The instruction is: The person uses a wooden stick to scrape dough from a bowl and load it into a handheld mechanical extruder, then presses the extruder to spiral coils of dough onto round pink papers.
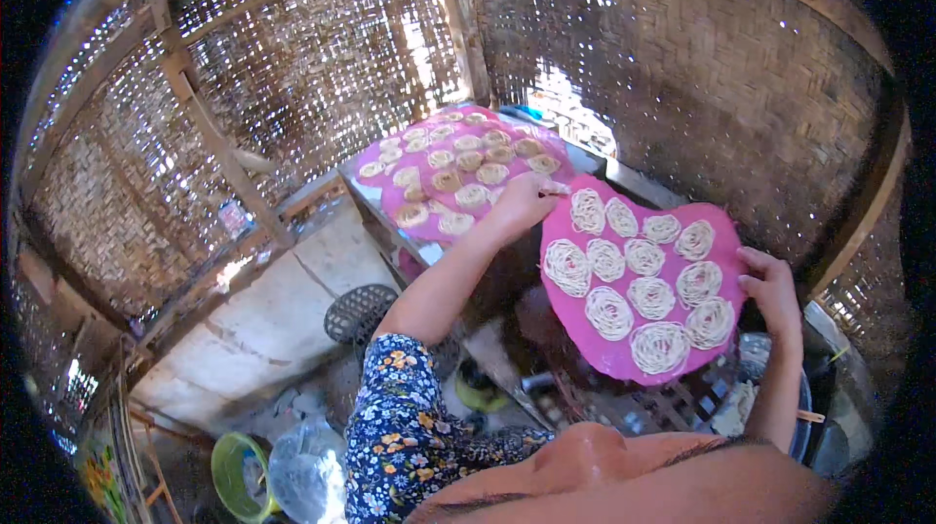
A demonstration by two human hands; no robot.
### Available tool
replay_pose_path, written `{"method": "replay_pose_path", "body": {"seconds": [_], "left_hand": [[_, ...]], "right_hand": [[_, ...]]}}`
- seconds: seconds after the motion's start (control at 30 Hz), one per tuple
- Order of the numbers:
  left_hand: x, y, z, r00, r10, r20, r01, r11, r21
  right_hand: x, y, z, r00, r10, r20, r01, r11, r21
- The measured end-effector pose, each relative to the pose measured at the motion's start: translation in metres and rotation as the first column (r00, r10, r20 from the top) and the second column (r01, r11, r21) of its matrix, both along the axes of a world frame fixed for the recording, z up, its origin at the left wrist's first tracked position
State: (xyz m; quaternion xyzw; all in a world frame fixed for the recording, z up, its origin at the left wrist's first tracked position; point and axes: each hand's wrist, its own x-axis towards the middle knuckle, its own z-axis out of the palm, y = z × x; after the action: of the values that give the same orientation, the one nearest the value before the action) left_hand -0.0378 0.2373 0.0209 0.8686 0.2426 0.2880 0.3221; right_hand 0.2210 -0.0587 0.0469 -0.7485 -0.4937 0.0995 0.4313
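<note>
A pink sheet (618, 297) carrying several round coils of pale, noodle-like strands hangs between my hands. At its upper left corner, my left hand (525, 204) pinches the edge. My right hand (771, 290) grips the sheet's right edge with fingers and thumb. The coils (651, 297) lie on its upper face. Behind my left hand, more pink sheets (431, 202) bearing similar coils, some browner, rest on a table-like surface. What lies under the held sheet is partly hidden.
Woven bamboo walls (680, 85) with wooden posts enclose the corner. A dark perforated basket (358, 313) is left of my left forearm. Lower left are a green plastic basin (240, 476) and a clear plastic item (307, 469). A large round container (804, 407) is partly behind my right forearm.
</note>
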Motion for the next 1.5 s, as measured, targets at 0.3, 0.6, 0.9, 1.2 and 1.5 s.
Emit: {"method": "replay_pose_path", "body": {"seconds": [0.3,0.6,0.9,1.2,1.5], "left_hand": [[-0.038,0.206,0.047,0.957,-0.282,0.066,0.289,0.912,-0.292],[-0.042,0.328,0.044,0.999,-0.031,0.027,0.040,0.909,-0.415],[-0.081,0.475,-0.015,0.786,0.469,-0.403,-0.148,0.775,0.614],[-0.116,0.485,-0.077,0.700,0.712,-0.046,-0.681,0.686,0.258],[-0.294,0.274,-0.098,0.433,0.815,0.385,-0.799,0.544,-0.255]], "right_hand": [[-0.052,0.170,0.057,0.990,-0.060,-0.131,0.057,0.998,-0.020],[-0.021,0.337,0.032,0.949,0.080,-0.304,-0.079,0.997,0.016],[-0.031,0.517,-0.020,0.936,0.173,-0.308,-0.175,0.984,0.019],[0.025,0.592,-0.135,0.861,-0.013,0.509,0.038,0.999,-0.039],[0.073,0.476,-0.099,0.953,-0.050,0.300,0.067,0.997,-0.047]]}}
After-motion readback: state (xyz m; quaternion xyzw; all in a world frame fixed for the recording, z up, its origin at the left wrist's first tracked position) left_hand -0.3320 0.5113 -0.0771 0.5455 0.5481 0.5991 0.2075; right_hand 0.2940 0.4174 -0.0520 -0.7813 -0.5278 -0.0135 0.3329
